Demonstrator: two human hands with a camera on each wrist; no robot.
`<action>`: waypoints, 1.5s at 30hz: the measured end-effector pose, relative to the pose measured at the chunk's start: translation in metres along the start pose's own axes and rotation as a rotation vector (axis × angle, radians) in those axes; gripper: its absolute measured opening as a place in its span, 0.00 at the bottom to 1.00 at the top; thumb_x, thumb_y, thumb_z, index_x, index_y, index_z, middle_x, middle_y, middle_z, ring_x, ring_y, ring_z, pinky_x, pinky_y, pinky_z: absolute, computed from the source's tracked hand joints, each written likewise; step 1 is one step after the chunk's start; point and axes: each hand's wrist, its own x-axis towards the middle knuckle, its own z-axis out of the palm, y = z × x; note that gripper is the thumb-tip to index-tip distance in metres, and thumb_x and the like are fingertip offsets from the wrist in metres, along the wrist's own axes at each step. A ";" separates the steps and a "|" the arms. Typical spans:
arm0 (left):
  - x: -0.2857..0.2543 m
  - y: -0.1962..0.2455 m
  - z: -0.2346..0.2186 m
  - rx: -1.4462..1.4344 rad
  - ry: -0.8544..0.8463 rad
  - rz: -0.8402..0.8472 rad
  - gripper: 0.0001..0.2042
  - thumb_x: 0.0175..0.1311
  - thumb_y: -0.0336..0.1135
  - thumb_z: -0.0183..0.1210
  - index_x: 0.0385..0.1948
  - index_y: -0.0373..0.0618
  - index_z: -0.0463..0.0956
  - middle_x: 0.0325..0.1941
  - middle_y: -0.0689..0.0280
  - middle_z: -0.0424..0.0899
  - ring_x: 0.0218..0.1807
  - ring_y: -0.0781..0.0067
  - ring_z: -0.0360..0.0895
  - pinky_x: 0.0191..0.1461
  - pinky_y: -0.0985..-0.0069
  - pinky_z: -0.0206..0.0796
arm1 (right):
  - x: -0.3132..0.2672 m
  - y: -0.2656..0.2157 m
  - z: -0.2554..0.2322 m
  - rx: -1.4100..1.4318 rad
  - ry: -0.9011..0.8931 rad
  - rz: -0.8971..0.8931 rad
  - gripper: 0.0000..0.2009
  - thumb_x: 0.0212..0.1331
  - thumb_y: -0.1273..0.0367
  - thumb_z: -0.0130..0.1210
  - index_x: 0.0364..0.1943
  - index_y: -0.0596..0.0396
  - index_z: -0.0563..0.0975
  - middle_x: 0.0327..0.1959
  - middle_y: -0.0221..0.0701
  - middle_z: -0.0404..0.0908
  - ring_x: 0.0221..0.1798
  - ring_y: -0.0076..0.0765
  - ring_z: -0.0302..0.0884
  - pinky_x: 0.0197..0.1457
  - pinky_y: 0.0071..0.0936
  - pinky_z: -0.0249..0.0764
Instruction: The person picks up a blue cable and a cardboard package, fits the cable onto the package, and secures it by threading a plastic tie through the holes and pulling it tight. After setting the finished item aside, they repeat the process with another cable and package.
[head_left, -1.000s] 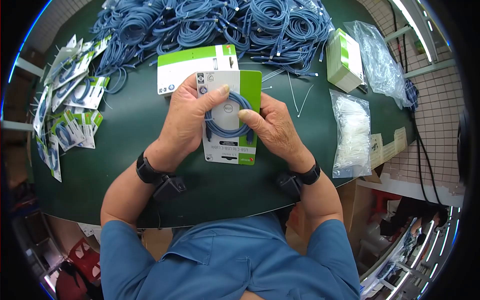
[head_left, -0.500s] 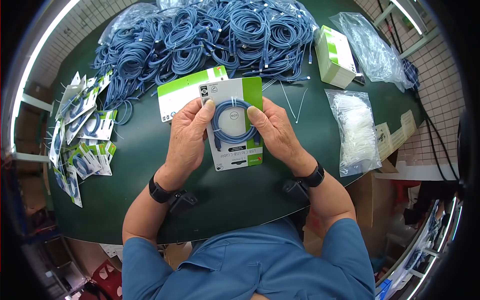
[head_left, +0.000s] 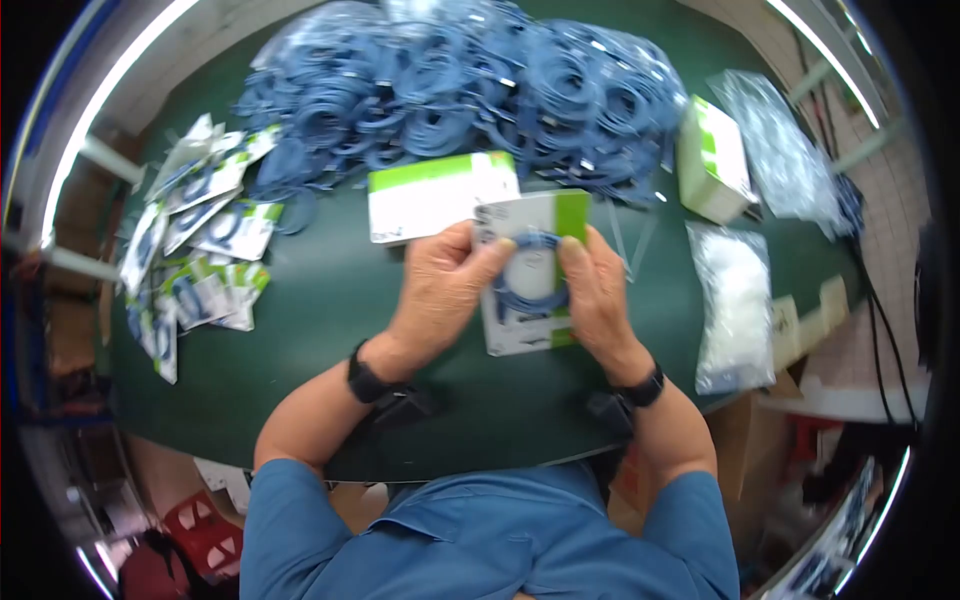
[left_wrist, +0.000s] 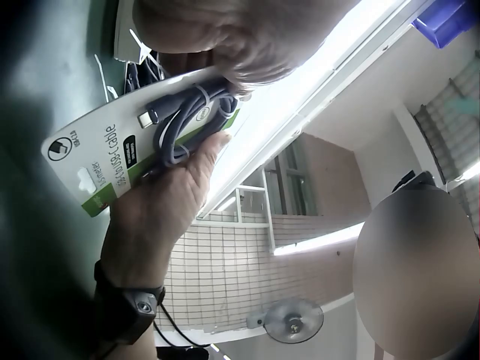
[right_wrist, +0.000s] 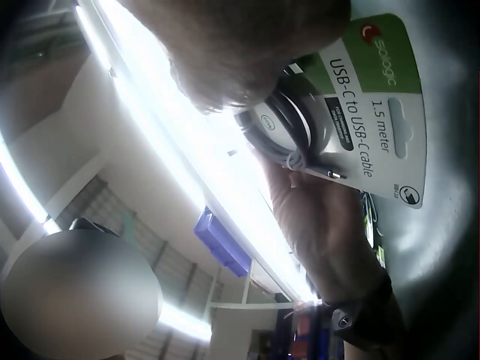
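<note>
Both hands hold one white and green cable card [head_left: 505,335] upright above the table, with a coiled blue cable [head_left: 535,303] on its face. The left hand [head_left: 440,290] grips the card's left edge, thumb on the front by the coil. On the right edge the right hand [head_left: 600,300] pinches it the same way. In the left wrist view the card [left_wrist: 82,154] shows a cable plug and a hang hole. The right wrist view shows the card [right_wrist: 382,112] with "USB-C to USB-C cable" print.
Behind lies a heap of coiled blue cables [head_left: 430,90]. A white-green stack of cards [head_left: 430,205] lies just beyond the hands, another box-like stack [head_left: 712,165] at right. Carded cables [head_left: 205,215] are piled at left. A bag of white ties [head_left: 733,310] and a clear plastic bag [head_left: 785,150] lie right.
In the head view the hands and card sit further right and slightly lower than half a second ago, and the whole scene has shifted too. Both hands keep their grip on the card.
</note>
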 end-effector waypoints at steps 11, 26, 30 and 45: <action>-0.020 0.034 -0.001 0.485 -0.090 0.058 0.24 0.61 0.29 0.70 0.58 0.36 0.73 0.46 0.60 0.84 0.46 0.72 0.82 0.52 0.73 0.76 | 0.005 0.012 -0.004 0.298 0.137 -0.046 0.21 0.81 0.57 0.47 0.60 0.63 0.75 0.50 0.31 0.83 0.50 0.23 0.79 0.54 0.23 0.75; -0.052 0.050 -0.070 -0.107 0.298 0.103 0.18 0.65 0.22 0.62 0.57 0.38 0.75 0.52 0.64 0.85 0.50 0.74 0.85 0.56 0.70 0.81 | 0.001 0.002 0.006 0.074 -0.035 -0.012 0.21 0.83 0.57 0.42 0.60 0.62 0.75 0.47 0.33 0.84 0.40 0.21 0.80 0.37 0.19 0.76; -0.032 0.111 -0.158 -0.177 0.600 0.390 0.20 0.69 0.29 0.66 0.60 0.38 0.73 0.52 0.61 0.86 0.50 0.67 0.87 0.54 0.66 0.83 | 0.006 0.011 0.001 0.063 -0.078 0.040 0.21 0.83 0.57 0.42 0.59 0.61 0.76 0.45 0.33 0.84 0.38 0.21 0.80 0.37 0.18 0.75; 0.003 0.062 -0.224 1.225 0.377 0.301 0.35 0.57 0.38 0.75 0.67 0.40 0.70 0.63 0.52 0.74 0.61 0.51 0.76 0.63 0.55 0.72 | 0.008 0.014 0.005 0.005 -0.183 0.069 0.20 0.83 0.58 0.44 0.52 0.61 0.80 0.41 0.34 0.85 0.35 0.21 0.80 0.36 0.18 0.75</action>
